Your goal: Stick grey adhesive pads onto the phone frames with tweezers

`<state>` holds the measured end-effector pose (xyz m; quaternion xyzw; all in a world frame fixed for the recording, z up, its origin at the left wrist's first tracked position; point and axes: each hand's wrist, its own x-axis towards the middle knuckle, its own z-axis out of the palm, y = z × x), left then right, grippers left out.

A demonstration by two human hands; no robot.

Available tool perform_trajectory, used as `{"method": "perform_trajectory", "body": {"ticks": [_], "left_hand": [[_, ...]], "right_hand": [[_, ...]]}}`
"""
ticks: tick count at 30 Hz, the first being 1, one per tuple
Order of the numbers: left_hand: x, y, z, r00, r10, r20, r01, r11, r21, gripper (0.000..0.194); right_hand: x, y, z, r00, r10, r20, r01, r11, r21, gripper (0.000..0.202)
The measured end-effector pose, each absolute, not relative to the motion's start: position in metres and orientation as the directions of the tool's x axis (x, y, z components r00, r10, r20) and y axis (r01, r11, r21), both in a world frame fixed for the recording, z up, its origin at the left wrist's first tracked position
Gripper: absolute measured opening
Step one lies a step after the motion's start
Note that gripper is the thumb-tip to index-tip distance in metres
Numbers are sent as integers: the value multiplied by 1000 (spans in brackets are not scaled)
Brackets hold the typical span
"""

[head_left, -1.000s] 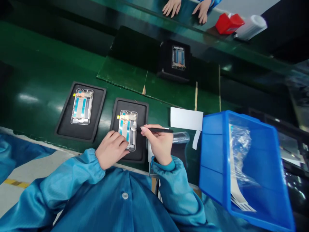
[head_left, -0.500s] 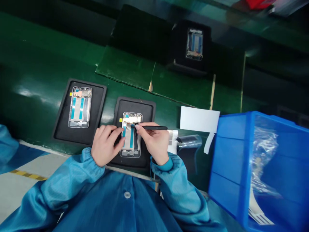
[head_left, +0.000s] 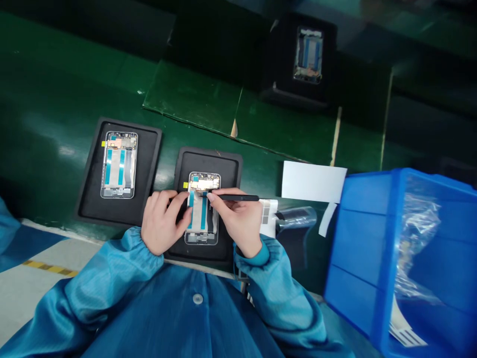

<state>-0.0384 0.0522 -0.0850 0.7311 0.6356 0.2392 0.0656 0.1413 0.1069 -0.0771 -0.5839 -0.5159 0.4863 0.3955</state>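
An opened phone frame (head_left: 197, 211) with teal strips lies in a black tray (head_left: 208, 158) in front of me. My right hand (head_left: 240, 216) pinches a dark pen-like tool (head_left: 240, 197), its tip over the upper part of the phone, below the circuit board. At the phone's left edge rests my left hand (head_left: 164, 219), fingers apart and curved, with fingertips touching the frame; nothing shows in its grasp. A yellow tab (head_left: 185, 185) sticks out at the phone's upper left.
To the left, another black tray (head_left: 147, 164) holds a second phone frame (head_left: 121, 166). A third phone (head_left: 308, 55) lies on a dark block at the back. White paper (head_left: 313, 181) and a blue bin (head_left: 357, 238) with clear plastic stand right; a person's sleeve (head_left: 7, 226) shows far left.
The view has shifted slightly, so the left tray and the bin sit a little farther apart. The tool's tip is slightly left on the phone; both hands stay nearly in place.
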Motion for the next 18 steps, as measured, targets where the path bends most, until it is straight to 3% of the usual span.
{"method": "perform_trajectory", "body": {"ticks": [18], "left_hand": [[-39, 55, -83, 100, 954, 281, 909, -202, 364, 28]], "right_hand": [[144, 105, -82, -11, 990, -142, 278, -133, -951, 16]]}}
